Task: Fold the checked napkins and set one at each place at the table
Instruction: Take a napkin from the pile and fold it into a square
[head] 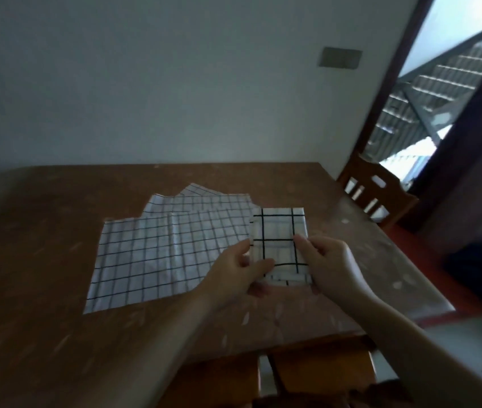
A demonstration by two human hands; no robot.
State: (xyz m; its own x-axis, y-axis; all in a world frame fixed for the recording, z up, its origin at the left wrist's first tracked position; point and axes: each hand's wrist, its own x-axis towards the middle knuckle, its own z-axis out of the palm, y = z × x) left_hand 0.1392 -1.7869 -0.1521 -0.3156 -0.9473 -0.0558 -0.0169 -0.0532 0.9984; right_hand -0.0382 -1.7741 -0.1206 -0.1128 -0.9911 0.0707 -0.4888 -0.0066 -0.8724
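Head view: both hands hold one folded napkin (279, 242), a small, thick square with a bold black check. The left hand (235, 270) pinches its left edge, thumb on top and fingers curled under the near corner. The right hand (329, 263) pinches its right edge the same way, thumb lying across the top and the other fingers out of sight beneath. The square seems lifted a little off the table (42, 260), tilted towards the camera, though I cannot tell for certain whether its far edge touches the cloth behind it.

Just left of the grip, and partly behind it, lies the pile (160, 248) of open napkins, fanned out flat with their corners stepping away towards the wall. The top one shows a crease running down its middle. Beyond the right hand, past the table's far right corner, stands a chair (376, 195); another chair back (316, 375) shows below the grip, at the near edge.

Judging from this, the folding of this napkin is finished or nearly so, and the step in hand is carrying it to a place. No place at the table has a napkin yet that I can see, so the task looks to be early. The next move calls for keeping both pinches firm so the layers do not slip open, then laying the square flat in front of a chair, clear of the pile, and letting go without dragging a corner loose.
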